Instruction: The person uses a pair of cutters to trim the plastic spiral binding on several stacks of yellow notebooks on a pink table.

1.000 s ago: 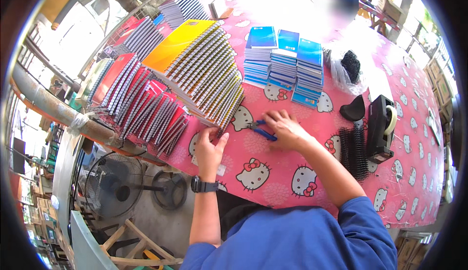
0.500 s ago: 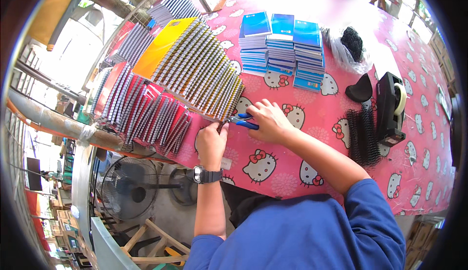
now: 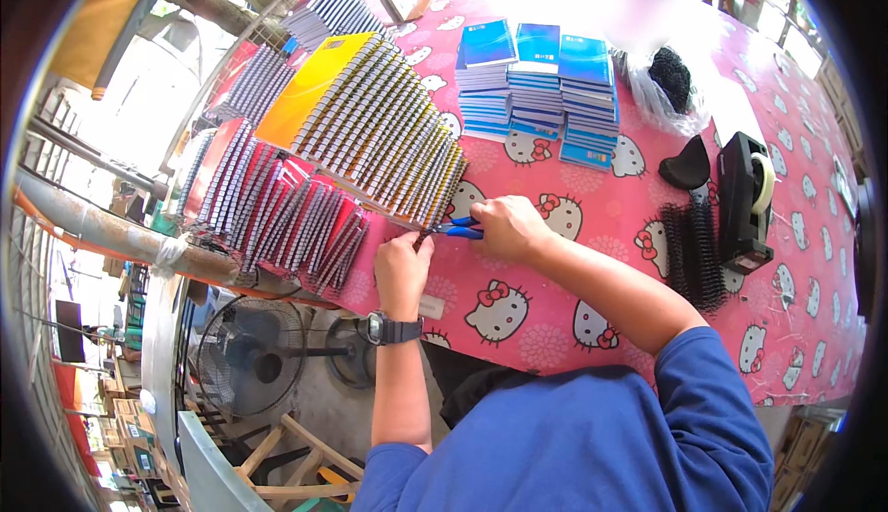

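The stack of yellow-covered spiral notebooks stands on the tabletop ahead of you, left of centre, its coil edges facing right and running away from you, far ends leaning rightward. The lowest coil's near end is by your left hand, the nearer one; its thumb and forefinger come close together there, but whether they pinch anything is too small to tell. Your right hand, just right of that corner, grips blue-handled pliers, tips pointing left toward it.
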Motion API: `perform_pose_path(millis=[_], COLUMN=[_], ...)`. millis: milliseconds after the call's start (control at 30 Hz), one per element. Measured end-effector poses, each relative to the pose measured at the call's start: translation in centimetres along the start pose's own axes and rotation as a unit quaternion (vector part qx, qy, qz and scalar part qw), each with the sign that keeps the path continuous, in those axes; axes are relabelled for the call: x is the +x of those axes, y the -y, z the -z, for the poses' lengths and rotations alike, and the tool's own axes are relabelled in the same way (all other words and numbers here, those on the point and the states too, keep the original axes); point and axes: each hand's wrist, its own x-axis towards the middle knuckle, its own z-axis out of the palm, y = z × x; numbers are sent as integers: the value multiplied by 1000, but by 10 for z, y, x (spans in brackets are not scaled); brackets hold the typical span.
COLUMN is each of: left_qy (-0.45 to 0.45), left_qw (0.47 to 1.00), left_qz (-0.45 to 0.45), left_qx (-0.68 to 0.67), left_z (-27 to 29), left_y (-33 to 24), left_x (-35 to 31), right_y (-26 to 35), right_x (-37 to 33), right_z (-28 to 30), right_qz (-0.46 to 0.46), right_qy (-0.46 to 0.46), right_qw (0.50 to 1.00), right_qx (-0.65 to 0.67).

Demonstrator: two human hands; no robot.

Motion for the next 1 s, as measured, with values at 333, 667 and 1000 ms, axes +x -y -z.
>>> perform_pose_path(millis=[333, 667, 1000], left_qy=[3, -25, -110], left_qw=[993, 996, 990], left_qz=[-14, -1, -71], left_qx=[-118, -89, -45], left_z=[-1, -3, -28], left_y=[5, 0, 27], left_x=[-2, -10, -5], right_y=[-6, -7, 3], right_x=[-4, -8, 0], right_z=[-12, -2, 7], right_qz=[23, 35, -34], right_qy=[-78, -93, 66], right_qw=[994, 987, 996], right_qx=[-77, -130, -47])
